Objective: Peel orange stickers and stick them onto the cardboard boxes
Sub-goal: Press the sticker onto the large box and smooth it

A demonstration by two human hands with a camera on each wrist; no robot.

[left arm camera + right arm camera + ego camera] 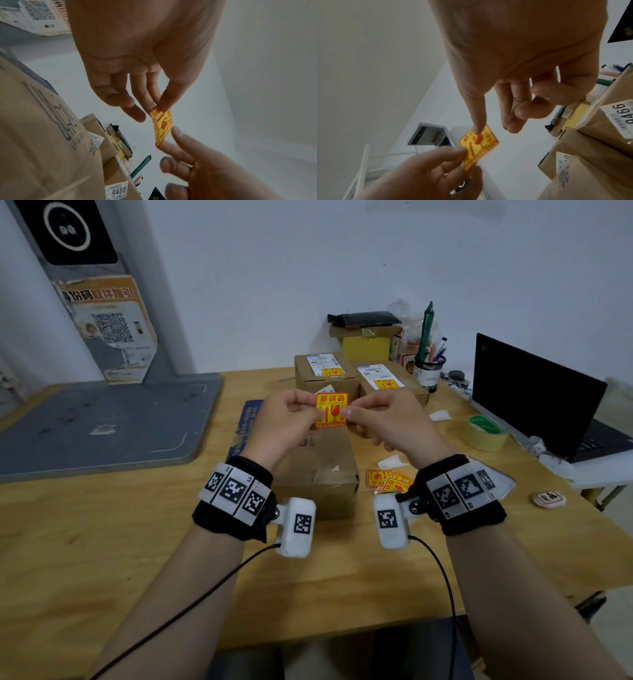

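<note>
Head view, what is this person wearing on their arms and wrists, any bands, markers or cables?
Both forearms are bare, no sleeves. Each wrist carries a black wristband: left wristband, right wristband. Each band is topped with a row of white tiles printed with black square fiducial markers. A white camera pod bearing another marker hangs on each band's inner side: left pod, right pod. A black cable trails from each pod toward the body.

- A small parcel-handling office or shipping desk, judging by what lies on the wooden desk [102, 542].
- 3 cardboard boxes [323, 371], 2 of them with printed shipping labels [371, 371].
- A tape roll [484, 433], a pen holder [428, 373] and a laptop [534, 395].
- A grey scanning stand [102, 419] with a QR-code poster [109, 326] against the white wall.
</note>
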